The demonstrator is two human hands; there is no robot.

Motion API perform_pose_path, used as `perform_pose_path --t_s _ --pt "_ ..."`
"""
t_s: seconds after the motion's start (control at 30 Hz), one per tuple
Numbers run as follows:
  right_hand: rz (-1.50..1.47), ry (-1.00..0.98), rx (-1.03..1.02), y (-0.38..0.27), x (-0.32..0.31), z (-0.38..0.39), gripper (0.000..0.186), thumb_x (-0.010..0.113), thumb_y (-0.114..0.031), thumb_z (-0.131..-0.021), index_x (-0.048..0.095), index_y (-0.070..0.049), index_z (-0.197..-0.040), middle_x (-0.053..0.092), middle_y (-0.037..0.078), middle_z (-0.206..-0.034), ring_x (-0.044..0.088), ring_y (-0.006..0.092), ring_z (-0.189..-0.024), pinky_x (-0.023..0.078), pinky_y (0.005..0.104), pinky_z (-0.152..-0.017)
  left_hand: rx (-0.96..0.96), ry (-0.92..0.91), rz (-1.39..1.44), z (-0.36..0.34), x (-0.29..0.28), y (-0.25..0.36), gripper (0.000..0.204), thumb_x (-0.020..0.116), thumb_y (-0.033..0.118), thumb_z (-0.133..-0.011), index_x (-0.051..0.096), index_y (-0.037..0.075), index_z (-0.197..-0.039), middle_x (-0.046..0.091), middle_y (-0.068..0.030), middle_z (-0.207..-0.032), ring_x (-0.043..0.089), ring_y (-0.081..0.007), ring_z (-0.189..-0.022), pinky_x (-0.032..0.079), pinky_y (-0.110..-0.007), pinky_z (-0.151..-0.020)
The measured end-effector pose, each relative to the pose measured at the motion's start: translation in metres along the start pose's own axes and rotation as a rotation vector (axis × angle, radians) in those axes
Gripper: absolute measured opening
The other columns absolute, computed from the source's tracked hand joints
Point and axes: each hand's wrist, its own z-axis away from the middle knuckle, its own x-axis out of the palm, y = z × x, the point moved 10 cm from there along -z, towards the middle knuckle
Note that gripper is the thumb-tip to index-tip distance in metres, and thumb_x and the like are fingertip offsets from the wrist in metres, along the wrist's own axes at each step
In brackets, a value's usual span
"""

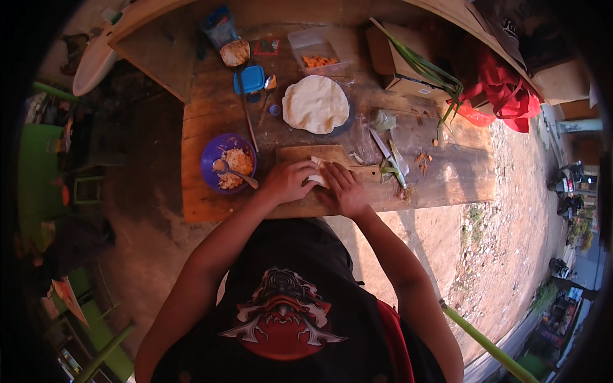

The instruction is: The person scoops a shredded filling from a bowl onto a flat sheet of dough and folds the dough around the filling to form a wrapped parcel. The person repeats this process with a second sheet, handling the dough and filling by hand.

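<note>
A pale spring roll wrapper (315,180), partly rolled, lies on a wooden cutting board (313,153) at the table's near edge. My left hand (290,182) is closed on its left end, fingers curled. My right hand (345,189) presses its right end with the fingers bent over it. Whatever is inside the roll is hidden. Left of the board stands a purple bowl (205,165) of shredded whitish-orange filling (237,161), with a spoon (241,175) resting in it. Beyond the board, a stack of round pale wrappers (316,104) sits on a dark plate.
A knife (385,148) and green trimmings lie right of the board. At the back are a clear box (314,43) with orange pieces, a blue lid (249,79), a cardboard box (408,64) with long green leaves, and a red bag (504,92). A long stick (247,118) lies near the bowl.
</note>
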Motion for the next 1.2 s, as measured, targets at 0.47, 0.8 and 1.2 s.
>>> perform_pose_path --t_s 0.47,0.8,1.2 --pt "-0.540 -0.195 0.555 0.055 -0.006 -0.028 0.043 0.075 -0.017 -0.091 0.069 0.001 -0.129 0.077 0.016 -0.111 0.075 0.0329 -0.093 0.059 0.0407 -0.084 -0.498 -0.028 0.318 -0.033 -0.021 -0.022 0.053 0.083 0.039 -0.092 0.072 0.003 -0.130 0.077 -0.0138 -0.105 0.074 -0.0192 -0.101 0.058 -0.035 -0.086" --pt "-1.546 -0.115 1.016 0.008 0.019 0.021 0.041 0.074 -0.024 -0.101 0.067 0.001 -0.133 0.075 0.010 -0.116 0.074 0.0175 -0.094 0.058 0.0291 -0.080 -0.832 -0.234 1.166 0.034 0.023 -0.008 0.058 0.080 0.024 -0.097 0.059 0.000 -0.145 0.070 -0.0088 -0.131 0.068 -0.0215 -0.120 0.057 -0.041 -0.103" --pt "-1.386 -0.084 0.978 -0.054 -0.004 -0.016 0.044 0.082 -0.024 -0.095 0.068 0.002 -0.128 0.076 0.009 -0.111 0.074 0.0169 -0.093 0.060 0.0278 -0.072 -0.921 -0.102 1.297 0.079 -0.033 -0.011 0.045 0.074 0.031 -0.103 0.066 0.001 -0.135 0.073 -0.0097 -0.123 0.074 -0.0211 -0.107 0.064 -0.037 -0.089"
